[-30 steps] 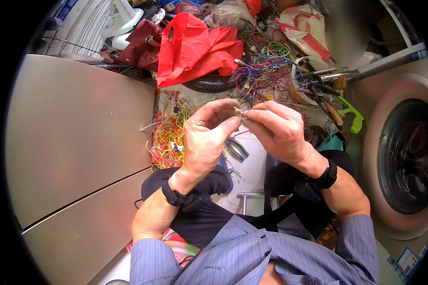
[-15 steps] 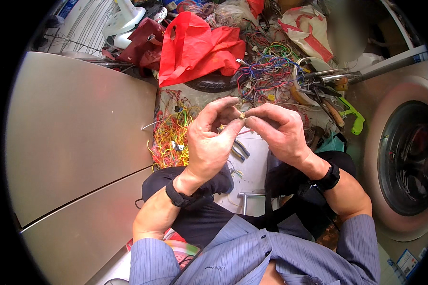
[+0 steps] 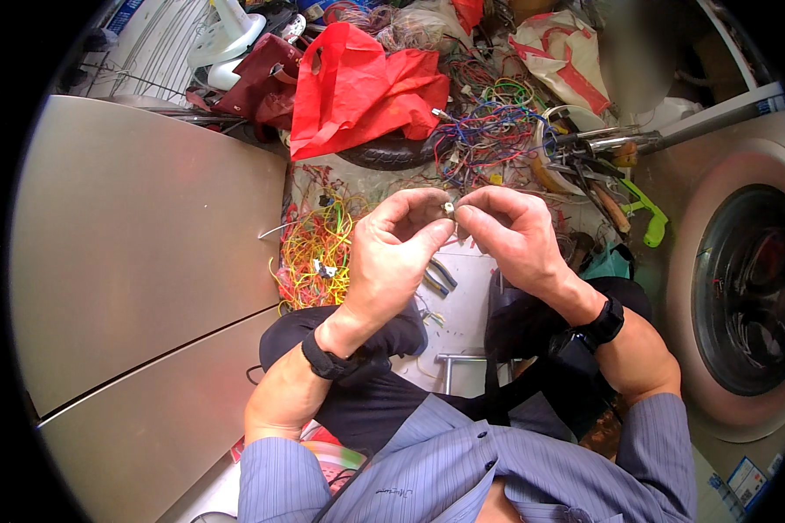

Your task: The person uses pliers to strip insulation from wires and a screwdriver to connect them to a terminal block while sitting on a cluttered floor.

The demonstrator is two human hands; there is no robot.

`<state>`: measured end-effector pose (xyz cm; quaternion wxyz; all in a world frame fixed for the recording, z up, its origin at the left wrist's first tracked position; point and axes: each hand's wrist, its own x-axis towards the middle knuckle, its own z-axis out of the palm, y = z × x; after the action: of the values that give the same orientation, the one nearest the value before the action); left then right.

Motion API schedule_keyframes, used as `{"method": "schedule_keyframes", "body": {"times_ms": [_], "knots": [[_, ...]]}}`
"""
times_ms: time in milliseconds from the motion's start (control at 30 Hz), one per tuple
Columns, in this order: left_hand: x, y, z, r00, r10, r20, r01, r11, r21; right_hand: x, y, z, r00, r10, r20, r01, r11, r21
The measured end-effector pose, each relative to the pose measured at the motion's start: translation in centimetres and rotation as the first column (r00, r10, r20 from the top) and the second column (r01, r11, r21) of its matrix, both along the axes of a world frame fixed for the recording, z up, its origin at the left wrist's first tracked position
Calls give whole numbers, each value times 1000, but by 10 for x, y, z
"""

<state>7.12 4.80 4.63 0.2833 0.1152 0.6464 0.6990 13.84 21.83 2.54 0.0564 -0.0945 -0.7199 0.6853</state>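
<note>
My left hand (image 3: 391, 253) and my right hand (image 3: 522, 234) meet in front of me, fingertips almost touching. Between them shows a small whitish piece (image 3: 449, 208), too small to name. The left thumb and bent fingers close around it. My right thumb and forefinger are pinched together right beside it; whether they grip part of it, I cannot tell. Below the hands, pliers (image 3: 440, 276) with dark handles lie on the floor, their jaws partly hidden behind my left hand. Small scraps (image 3: 434, 317) are scattered nearby.
A heap of yellow and red wires (image 3: 310, 261) lies to the left, and a tangle of mixed wires (image 3: 488, 144) ahead. A red bag (image 3: 358, 91) lies behind. At right stand a tool bucket (image 3: 545, 161) and a washing machine (image 3: 750, 288); a metallic panel (image 3: 148, 253) stands left.
Both hands have shifted slightly. The small piece has turned and now shows a whiter side, and the right fingertips have drawn slightly to the right.
</note>
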Motion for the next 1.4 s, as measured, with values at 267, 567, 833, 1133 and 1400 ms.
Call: {"method": "schedule_keyframes", "body": {"times_ms": [267,567,833,1133,1400], "knots": [[-6,-7,-10,988,-35,152,21,996,92,0,2,3,997,42,67,-36,996,-86],[-6,-4,-9,990,30,140,-35,999,30,-1,-4,-3,999,-5,-41,7,999,41],[-7,-5,-5,998,15,64,-10,998,-68,-2,-1,-3,939,33,-343,126,894,430],[-5,-7,0,997,-40,-69,32,993,-116,-2,1,0,943,61,-326,92,896,435],[-1,-5,-4,992,-52,-117,32,985,-170,-2,8,-2,937,132,-324,33,888,458]]}}
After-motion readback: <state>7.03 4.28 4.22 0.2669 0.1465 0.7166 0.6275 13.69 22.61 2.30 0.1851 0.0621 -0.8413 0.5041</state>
